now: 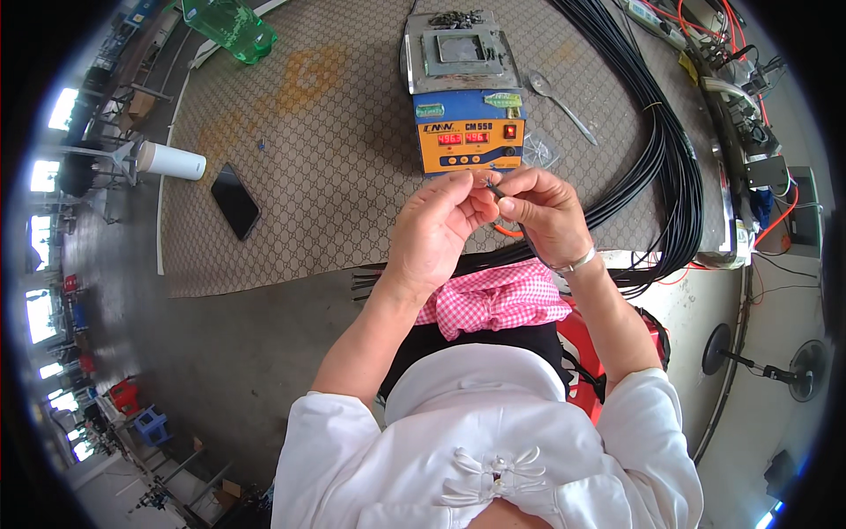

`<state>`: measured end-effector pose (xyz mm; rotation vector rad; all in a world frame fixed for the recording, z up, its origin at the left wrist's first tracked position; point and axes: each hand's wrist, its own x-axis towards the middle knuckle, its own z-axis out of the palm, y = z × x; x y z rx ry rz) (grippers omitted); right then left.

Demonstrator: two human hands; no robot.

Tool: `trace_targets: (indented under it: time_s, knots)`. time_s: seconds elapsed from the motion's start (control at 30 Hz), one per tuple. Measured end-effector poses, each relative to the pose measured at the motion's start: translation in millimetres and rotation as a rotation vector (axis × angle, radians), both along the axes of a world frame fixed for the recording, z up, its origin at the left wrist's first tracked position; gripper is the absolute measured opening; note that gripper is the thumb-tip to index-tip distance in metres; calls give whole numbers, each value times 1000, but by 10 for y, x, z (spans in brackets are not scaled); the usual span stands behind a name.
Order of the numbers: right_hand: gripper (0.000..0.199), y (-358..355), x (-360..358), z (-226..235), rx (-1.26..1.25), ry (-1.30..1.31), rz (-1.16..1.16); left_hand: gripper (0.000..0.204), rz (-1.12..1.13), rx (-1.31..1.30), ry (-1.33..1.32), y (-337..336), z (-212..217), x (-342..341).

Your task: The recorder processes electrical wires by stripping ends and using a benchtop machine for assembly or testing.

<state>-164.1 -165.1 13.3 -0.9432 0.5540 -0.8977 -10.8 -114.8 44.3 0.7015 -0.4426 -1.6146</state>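
Note:
Just in front of the solder pot [471, 132], my two hands meet at the end of a black cable [498, 190]. Thumb and forefinger of my right hand [551, 216] pinch the cable close to its end, where fine bluish wires spread out. The fingers of my left hand [432, 225] are closed at those wire tips; the fingertips partly hide them. The solder pot has an orange front with a lit red display, blue sides and a grey metal top with a square basin. More black cable ends [366, 282] stick out at the table edge below my left wrist.
A large coil of black cable [656, 167] fills the table's right side. A spoon [564, 108] and a clear plastic bag [539, 150] lie beside the pot. Leftward are a phone [235, 201], a white cup [172, 161] and a green bottle [233, 31]. Pink checked cloth [498, 300] covers my lap.

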Motion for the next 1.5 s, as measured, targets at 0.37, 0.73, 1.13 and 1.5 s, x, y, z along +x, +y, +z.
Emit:
trace_targets:
  time_s: [0.37, 0.73, 1.13, 1.5]
  knots:
    - [7, 168, -70, -10, 25, -63, -18, 16, 37, -124, -212, 146, -65, -155]
    - [8, 340, -384, 14, 128, 31, 33, 18, -96, -15, -185, 225, -53, -271]
    - [7, 665, -2121, -1502, -688, 1744, 202, 18, -374, 188, -540, 633, -733, -432]
    - [31, 212, -1768, -662, 303, 784, -428, 18, -351, 137, -743, 631, -804, -644]
